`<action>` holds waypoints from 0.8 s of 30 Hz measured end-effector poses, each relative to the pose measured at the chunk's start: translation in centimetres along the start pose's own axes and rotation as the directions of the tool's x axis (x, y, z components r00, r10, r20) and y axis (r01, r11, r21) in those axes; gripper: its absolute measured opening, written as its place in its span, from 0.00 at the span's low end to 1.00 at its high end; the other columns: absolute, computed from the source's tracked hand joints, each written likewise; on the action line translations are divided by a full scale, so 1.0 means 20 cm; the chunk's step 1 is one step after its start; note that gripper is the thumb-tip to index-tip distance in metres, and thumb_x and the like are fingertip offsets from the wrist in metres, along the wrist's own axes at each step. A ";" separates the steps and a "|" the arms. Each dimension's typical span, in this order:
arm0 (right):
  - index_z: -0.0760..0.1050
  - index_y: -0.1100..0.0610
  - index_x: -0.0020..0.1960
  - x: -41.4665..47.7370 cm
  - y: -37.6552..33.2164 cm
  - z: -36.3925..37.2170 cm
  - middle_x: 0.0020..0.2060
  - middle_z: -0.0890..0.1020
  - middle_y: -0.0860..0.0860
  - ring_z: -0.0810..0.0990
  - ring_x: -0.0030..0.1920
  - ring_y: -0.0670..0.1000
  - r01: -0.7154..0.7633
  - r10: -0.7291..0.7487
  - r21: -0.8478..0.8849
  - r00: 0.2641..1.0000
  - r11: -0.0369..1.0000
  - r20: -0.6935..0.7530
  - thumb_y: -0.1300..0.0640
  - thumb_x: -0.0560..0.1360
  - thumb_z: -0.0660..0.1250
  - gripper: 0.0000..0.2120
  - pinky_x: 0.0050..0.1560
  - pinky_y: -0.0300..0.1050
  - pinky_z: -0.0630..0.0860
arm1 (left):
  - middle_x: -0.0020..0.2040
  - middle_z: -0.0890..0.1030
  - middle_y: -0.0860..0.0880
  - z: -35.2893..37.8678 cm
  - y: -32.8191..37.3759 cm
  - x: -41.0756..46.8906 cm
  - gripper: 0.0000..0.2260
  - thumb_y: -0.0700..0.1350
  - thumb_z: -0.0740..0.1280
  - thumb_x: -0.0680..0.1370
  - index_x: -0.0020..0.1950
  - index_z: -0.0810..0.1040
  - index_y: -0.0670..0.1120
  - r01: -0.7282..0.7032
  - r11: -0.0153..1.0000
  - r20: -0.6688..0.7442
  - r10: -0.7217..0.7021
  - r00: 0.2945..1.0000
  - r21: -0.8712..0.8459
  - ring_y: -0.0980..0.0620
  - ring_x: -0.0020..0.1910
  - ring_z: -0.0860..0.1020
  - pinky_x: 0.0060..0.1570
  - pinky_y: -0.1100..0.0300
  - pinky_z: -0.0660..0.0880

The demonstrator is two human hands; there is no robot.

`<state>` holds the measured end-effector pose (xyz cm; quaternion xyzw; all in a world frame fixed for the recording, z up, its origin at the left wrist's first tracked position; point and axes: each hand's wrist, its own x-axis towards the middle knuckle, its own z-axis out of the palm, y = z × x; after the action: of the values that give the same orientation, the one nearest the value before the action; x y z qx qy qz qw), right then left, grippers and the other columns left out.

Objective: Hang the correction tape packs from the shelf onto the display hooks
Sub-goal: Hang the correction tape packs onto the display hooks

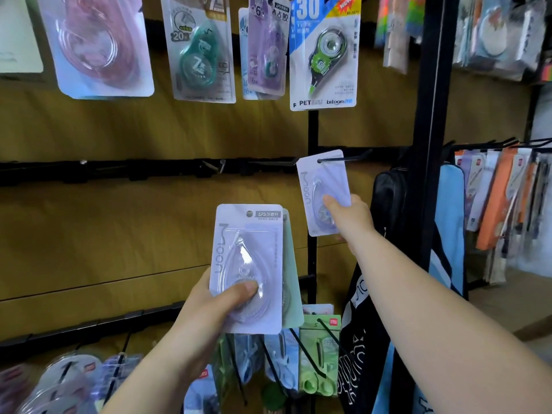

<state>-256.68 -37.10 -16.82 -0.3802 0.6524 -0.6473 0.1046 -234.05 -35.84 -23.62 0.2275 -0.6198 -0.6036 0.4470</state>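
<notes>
My right hand (348,222) pinches the lower part of a lilac correction tape pack (321,180). The hole at its top sits on a black display hook (343,158) on the middle rail. My left hand (218,303) grips a small stack of packs at chest height. The front pack (248,264) is lilac with a clear blister, and my thumb presses on the blister. A pale green pack (291,282) shows behind it.
Other tape packs hang on the top row (324,52). More packs hang on lower hooks (318,360). A black upright post (430,130) stands to the right, with bags (388,192) and stationery packs (495,198) beyond it. The middle rail (119,170) has bare hooks.
</notes>
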 end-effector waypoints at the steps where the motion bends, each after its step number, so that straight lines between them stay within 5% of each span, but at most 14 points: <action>1: 0.65 0.60 0.66 0.00 0.00 0.01 0.58 0.74 0.55 0.73 0.49 0.54 -0.004 0.004 -0.003 1.000 1.000 0.002 0.50 0.76 0.61 0.22 0.45 0.45 0.71 | 0.42 0.85 0.49 0.00 -0.01 0.00 0.22 0.43 0.71 0.62 0.55 0.75 0.47 0.003 1.000 -0.004 -0.003 1.000 0.000 0.53 0.38 0.83 0.31 0.65 0.77; 6: 0.50 0.56 0.75 -0.07 0.03 0.04 0.73 0.58 0.57 0.61 0.71 0.60 -0.132 0.128 -0.135 0.991 0.982 -0.034 0.51 0.76 0.61 0.32 0.68 0.54 0.64 | 0.47 0.83 0.48 -0.01 -0.02 -0.02 0.23 0.47 0.68 0.62 0.57 0.74 0.49 0.004 1.000 -0.011 -0.004 1.000 -0.003 0.50 0.44 0.83 0.34 0.64 0.77; 8: 0.63 0.57 0.67 -0.17 -0.01 0.04 0.68 0.65 0.56 0.66 0.67 0.57 -0.073 0.073 0.003 0.994 0.997 -0.083 0.51 0.75 0.62 0.22 0.63 0.51 0.67 | 0.49 0.83 0.47 0.00 -0.01 -0.04 0.23 0.44 0.71 0.62 0.57 0.74 0.49 -0.004 1.000 -0.017 0.004 1.000 -0.004 0.48 0.47 0.82 0.38 0.61 0.76; 10: 0.71 0.55 0.47 -0.32 -0.05 0.02 0.57 0.72 0.55 0.72 0.53 0.50 0.020 -0.017 0.114 0.999 0.993 -0.027 0.51 0.75 0.62 0.07 0.48 0.43 0.69 | 0.49 0.83 0.47 0.00 0.00 -0.05 0.24 0.44 0.74 0.60 0.55 0.74 0.50 -0.005 1.000 -0.047 0.004 0.999 -0.018 0.47 0.48 0.81 0.40 0.59 0.75; 12: 0.70 0.51 0.37 -0.48 -0.09 0.00 0.49 0.72 0.51 0.70 0.44 0.46 0.111 -0.124 0.087 0.980 0.990 0.156 0.49 0.74 0.63 0.10 0.40 0.38 0.66 | 0.49 0.82 0.47 0.01 0.02 -0.07 0.22 0.47 0.68 0.61 0.55 0.74 0.50 -0.007 0.999 -0.062 0.005 0.998 -0.032 0.47 0.48 0.81 0.40 0.59 0.75; 16: 0.73 0.47 0.36 -0.67 -0.12 -0.04 0.48 0.74 0.49 0.72 0.48 0.45 0.169 -0.188 0.084 0.920 0.982 0.345 0.53 0.71 0.68 0.07 0.51 0.36 0.68 | 0.43 0.83 0.50 0.05 0.03 -0.10 0.11 0.42 0.66 0.70 0.51 0.75 0.51 -0.025 0.999 -0.062 0.023 0.998 -0.036 0.52 0.41 0.81 0.33 0.64 0.76; 20: 0.71 0.48 0.33 -0.73 -0.12 -0.04 0.41 0.70 0.43 0.71 0.39 0.38 0.184 -0.213 0.140 0.947 0.973 0.240 0.60 0.71 0.68 0.12 0.39 0.19 0.67 | 0.42 0.85 0.52 0.11 0.05 -0.13 0.11 0.40 0.65 0.71 0.51 0.76 0.52 -0.051 0.999 -0.026 0.050 0.998 -0.018 0.52 0.43 0.82 0.39 0.61 0.75; 24: 0.69 0.49 0.33 -0.76 -0.13 -0.03 0.39 0.72 0.43 0.71 0.38 0.38 0.164 -0.199 0.220 0.969 0.962 0.146 0.63 0.73 0.65 0.14 0.37 0.20 0.66 | 0.50 0.84 0.50 0.17 0.07 -0.15 0.12 0.39 0.64 0.75 0.57 0.75 0.50 -0.089 0.996 0.025 0.089 0.996 0.006 0.51 0.50 0.82 0.42 0.64 0.77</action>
<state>-245.61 -26.74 -19.82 -0.4784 0.5331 -0.6842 0.1375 -235.03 -31.22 -22.68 0.1937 -0.6368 -0.5836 0.4652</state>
